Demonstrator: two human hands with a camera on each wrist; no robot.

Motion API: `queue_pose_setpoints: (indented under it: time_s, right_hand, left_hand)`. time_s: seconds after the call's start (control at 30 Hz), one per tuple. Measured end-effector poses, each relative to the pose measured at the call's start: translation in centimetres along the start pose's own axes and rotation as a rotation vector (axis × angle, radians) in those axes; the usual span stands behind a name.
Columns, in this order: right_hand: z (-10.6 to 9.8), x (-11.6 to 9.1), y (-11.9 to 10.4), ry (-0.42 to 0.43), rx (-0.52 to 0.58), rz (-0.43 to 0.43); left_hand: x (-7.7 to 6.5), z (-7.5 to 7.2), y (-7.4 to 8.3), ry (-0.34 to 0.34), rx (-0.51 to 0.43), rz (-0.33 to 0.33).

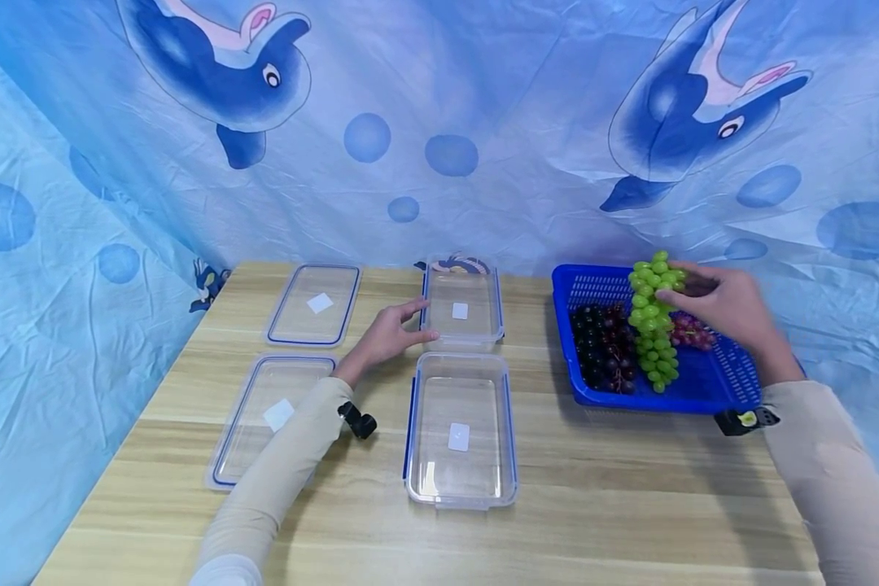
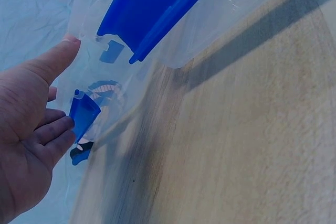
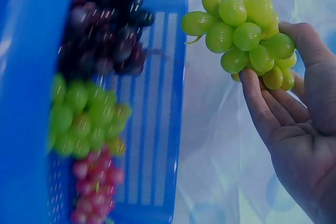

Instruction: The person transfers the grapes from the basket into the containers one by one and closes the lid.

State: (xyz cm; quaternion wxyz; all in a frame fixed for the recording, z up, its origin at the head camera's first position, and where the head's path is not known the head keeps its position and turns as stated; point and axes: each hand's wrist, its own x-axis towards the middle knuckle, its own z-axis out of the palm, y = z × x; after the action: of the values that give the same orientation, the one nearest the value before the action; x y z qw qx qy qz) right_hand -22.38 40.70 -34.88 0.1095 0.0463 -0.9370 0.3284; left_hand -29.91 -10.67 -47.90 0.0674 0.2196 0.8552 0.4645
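Right grip [image 1: 728,305] pinches green grape bunch [image 1: 648,293] between thumb and fingers; bunch hangs off its fingertips, above blue basket [image 1: 714,378]. Dark grapes [image 1: 596,350] sit below-left of that grip. Left grip [image 1: 388,332] loosely spread, holding nothing, clear container [image 1: 478,321] at its fingertips.

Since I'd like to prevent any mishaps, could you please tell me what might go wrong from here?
The bunch of green grapes, held by the fingers of the right hand, could slip or shed a grape. The left hand, at the far container's side, might nudge it against the nearer container.
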Motion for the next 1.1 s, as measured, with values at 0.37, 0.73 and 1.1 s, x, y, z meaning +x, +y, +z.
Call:
queue_pose_setpoints:
  time_s: [0.37,0.73,1.1]
  right_hand:
    - [3.0,2.8,-4.9,-0.036,0.083,-0.047]
    - [7.0,6.5,-9.4,-0.116,0.111,-0.128]
    - [12.1,9.3,-12.9,-0.26,0.242,-0.134]
  left_hand:
    - [-0.1,-0.1,-0.1,0.005,-0.009,0.022]
    - [-0.1,-0.1,-0.2,0.002,-0.021,0.026]
    - [-0.1,-0.1,-0.2,-0.006,-0.028,0.026]
